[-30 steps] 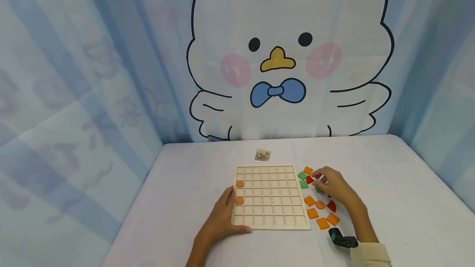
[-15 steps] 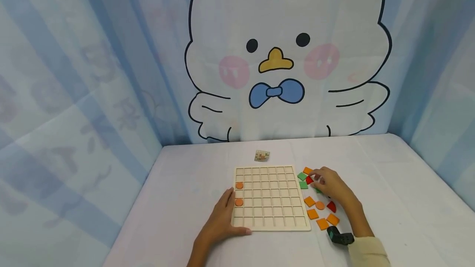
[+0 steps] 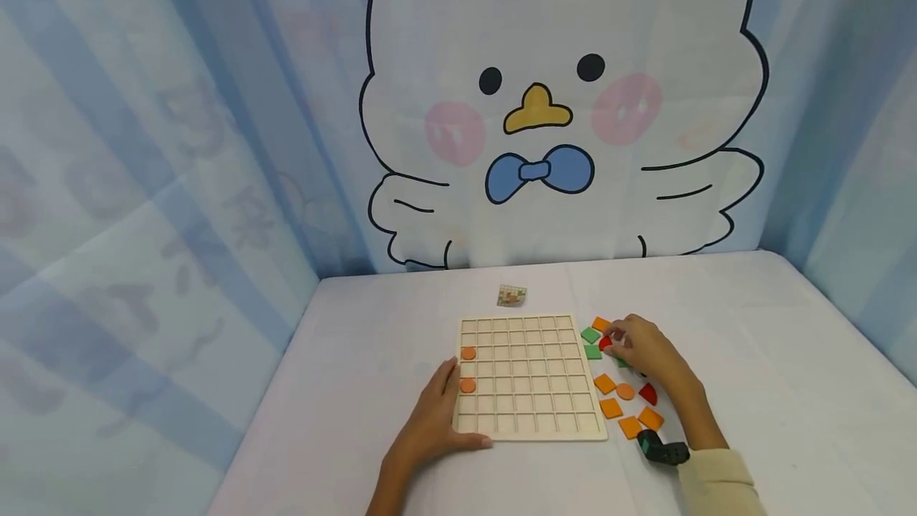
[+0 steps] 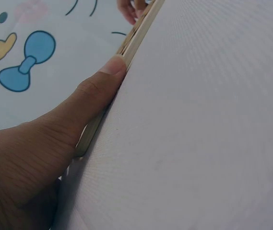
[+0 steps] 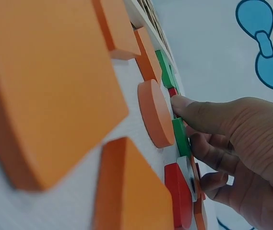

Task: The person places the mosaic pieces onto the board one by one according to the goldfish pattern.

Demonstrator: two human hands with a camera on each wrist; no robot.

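A pale wooden grid board [image 3: 530,377] lies on the table, with two orange discs [image 3: 468,385] in its leftmost column. At the board's near-left corner my left hand [image 3: 432,418] rests with its fingers straight along the left edge. Its thumb [image 4: 112,67] lies against the near edge in the left wrist view. My right hand [image 3: 643,347] is over the loose pieces right of the board, thumb and forefinger pinching a red piece [image 3: 605,342] that they partly cover. In the right wrist view the right thumb [image 5: 201,114] reaches that red piece, past a green piece [image 5: 180,136].
Orange squares [image 3: 611,408], an orange disc [image 3: 626,392], a red quarter-circle [image 3: 648,394] and green pieces [image 3: 592,352] lie right of the board. A small patterned card [image 3: 512,296] lies behind it. A black device [image 3: 662,447] is at the right wrist.
The right thumb and forefinger have closed in on the red piece. My left hand stays at the board's corner; the head view has shifted slightly.
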